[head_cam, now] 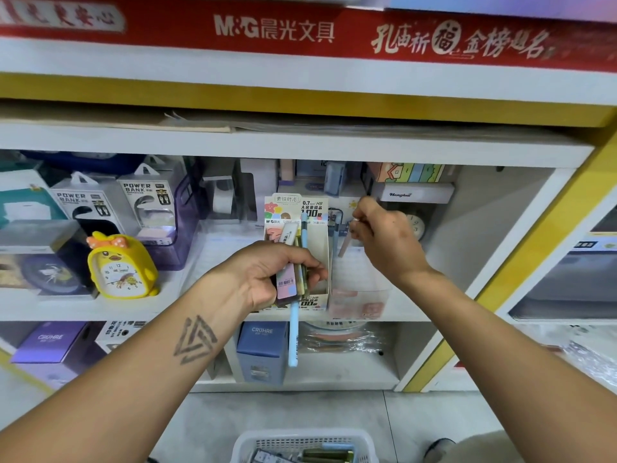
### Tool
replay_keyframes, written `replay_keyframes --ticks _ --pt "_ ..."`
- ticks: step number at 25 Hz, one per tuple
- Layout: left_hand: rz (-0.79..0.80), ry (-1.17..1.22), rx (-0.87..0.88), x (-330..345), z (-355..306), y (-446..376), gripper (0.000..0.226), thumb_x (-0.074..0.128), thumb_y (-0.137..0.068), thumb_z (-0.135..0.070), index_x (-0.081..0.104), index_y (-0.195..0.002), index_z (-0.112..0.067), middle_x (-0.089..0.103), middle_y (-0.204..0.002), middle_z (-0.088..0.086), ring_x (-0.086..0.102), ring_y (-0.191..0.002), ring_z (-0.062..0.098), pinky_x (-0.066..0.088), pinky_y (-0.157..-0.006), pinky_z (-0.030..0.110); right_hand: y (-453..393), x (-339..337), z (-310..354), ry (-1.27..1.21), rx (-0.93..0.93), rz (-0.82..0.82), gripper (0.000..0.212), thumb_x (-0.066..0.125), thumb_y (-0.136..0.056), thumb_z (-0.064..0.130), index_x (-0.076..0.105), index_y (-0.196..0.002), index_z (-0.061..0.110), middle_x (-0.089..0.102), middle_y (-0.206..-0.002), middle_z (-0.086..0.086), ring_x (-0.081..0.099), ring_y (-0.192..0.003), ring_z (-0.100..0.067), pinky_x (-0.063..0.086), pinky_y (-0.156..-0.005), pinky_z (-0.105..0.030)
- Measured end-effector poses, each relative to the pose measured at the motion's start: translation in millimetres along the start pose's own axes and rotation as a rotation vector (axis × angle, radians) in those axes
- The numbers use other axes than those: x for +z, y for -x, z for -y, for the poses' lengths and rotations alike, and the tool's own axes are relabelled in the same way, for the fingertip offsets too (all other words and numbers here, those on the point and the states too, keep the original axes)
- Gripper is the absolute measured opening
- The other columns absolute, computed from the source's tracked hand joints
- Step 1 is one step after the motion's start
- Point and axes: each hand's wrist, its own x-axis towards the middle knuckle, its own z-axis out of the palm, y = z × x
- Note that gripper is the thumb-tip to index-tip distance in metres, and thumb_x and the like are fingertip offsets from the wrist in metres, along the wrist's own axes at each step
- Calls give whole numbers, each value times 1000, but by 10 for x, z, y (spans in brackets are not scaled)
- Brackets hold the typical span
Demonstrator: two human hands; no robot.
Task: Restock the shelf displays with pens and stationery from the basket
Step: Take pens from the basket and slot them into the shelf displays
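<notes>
A white plastic basket (302, 444) with slotted walls sits on the floor below the shelf (293, 147), holding pens and small packs. On the middle shelf board, near its front edge, stands an open cardboard display box (317, 228) printed with 0.7 HB. The left hand (267, 275) grips a bundle of flat pastel packs (286, 282) and a slim light-blue pen (293, 332) before that box. The right hand (384, 235) pinches a thin pinkish pen (344, 247) just right of the box. A yellow duck-shaped clock (120, 265) stands toward the shelf's left.

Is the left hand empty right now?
No: the left hand grips a bundle of stationery packs and a light blue pen in front of the display box.
</notes>
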Motion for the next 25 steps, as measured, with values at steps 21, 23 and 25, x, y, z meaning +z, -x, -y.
replay_keyframes --ticks 21,23,25 --pt "163 20 10 81 43 110 16 63 -78 17 72 -81 4 70 -77 25 74 -69 32 60 -54 31 -88 34 506 -893 649 157 15 70 -88 0 68 -103 1 65 -63 -6 55 -51 -15 42 -48 -25" --pt "168 56 -22 60 40 97 12 62 -79 17 70 -82 9 70 -83 27 74 -74 35 61 -56 33 -125 -12 456 -944 675 1 10 66 -89 -6 67 -98 -4 62 -67 -11 54 -50 -14 45 -48 -23" --pt "167 63 -34 29 34 90 10 62 -79 15 71 -78 10 71 -88 28 74 -78 35 62 -60 33 -178 -146 347 -914 660 -248 9 62 -90 -5 64 -97 -1 65 -71 -14 58 -48 -12 49 -48 -23"
